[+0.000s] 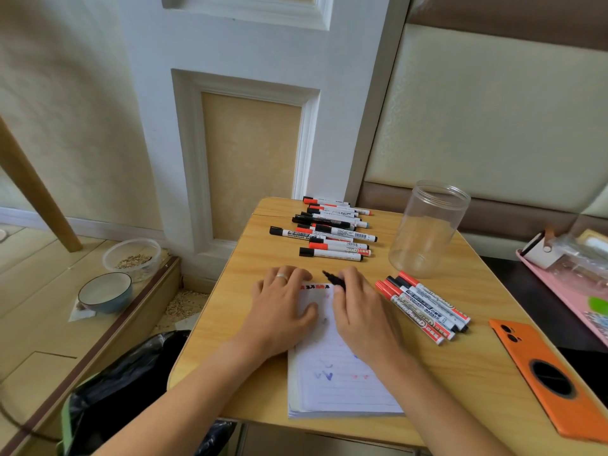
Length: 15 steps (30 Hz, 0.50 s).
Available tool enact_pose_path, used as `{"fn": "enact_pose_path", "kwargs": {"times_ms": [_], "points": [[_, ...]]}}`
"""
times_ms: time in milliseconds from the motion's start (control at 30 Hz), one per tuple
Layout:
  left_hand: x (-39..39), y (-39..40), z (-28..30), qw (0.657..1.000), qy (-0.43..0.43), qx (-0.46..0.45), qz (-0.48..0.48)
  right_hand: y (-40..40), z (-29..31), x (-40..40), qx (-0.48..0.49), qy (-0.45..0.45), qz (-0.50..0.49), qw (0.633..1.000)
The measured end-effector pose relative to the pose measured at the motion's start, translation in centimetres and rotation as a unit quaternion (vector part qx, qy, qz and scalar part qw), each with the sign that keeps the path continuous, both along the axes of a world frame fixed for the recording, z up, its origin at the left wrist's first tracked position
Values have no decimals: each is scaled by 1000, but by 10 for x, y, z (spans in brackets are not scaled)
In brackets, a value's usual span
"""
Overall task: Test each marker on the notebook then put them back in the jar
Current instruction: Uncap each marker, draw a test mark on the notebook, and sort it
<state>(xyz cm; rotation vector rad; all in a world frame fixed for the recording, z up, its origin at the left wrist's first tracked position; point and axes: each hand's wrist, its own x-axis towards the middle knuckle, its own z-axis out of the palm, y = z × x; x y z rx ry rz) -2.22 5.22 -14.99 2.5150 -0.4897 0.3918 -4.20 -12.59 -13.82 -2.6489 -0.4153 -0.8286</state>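
Ink could have smeared: my right hand (357, 311) pinched a black marker (334, 278) over the notebook (332, 383), my flat left hand (283, 307) pinning it, jar (427, 228) standing empty nearby.

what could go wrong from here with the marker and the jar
The right hand grips a black marker whose tip points past the notebook, so a slip might ink the table. The empty jar stands close to the markers beside the right hand; reaching for them could knock it over. The left hand rests on the page and may smear fresh marks.
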Motion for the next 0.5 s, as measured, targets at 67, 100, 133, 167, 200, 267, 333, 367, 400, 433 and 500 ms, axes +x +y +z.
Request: {"fn": "enact_pose_path", "kwargs": {"times_ms": [67, 100, 133, 167, 200, 267, 333, 367, 400, 433, 500], "points": [[0, 1, -3, 1000, 8, 10, 3, -2, 0, 2, 58, -18, -11, 998], [0, 1, -3, 1000, 9, 7, 4, -4, 1, 3, 87, -24, -12, 996], [0, 0, -2, 1000, 7, 3, 2, -6, 3, 4, 117, -25, -9, 993], [-1, 0, -2, 1000, 4, 2, -2, -8, 5, 6, 141, -23, -4, 990], [-1, -1, -2, 1000, 2, 2, -8, -10, 7, 8, 159, -22, 7, 987], [-1, -2, -1, 1000, 0, 7, -22, -14, 12, 18, 206, 2, 30, 978], [-1, -2, 0, 999, 6, 11, -35, -14, 17, 29, 343, 90, 50, 934], [0, -2, 0, 999, 11, 12, -39, -14, 21, 34, 426, 141, 60, 891], [0, -2, 1, 999, 17, 13, -42, -15, 24, 38, 499, 184, 68, 844], [1, -2, 1, 999, 23, 12, -44, -16, 27, 41, 551, 216, 77, 802], [2, -3, 2, 998, 34, 10, -45, -19, 30, 46, 590, 249, 90, 763]]}}
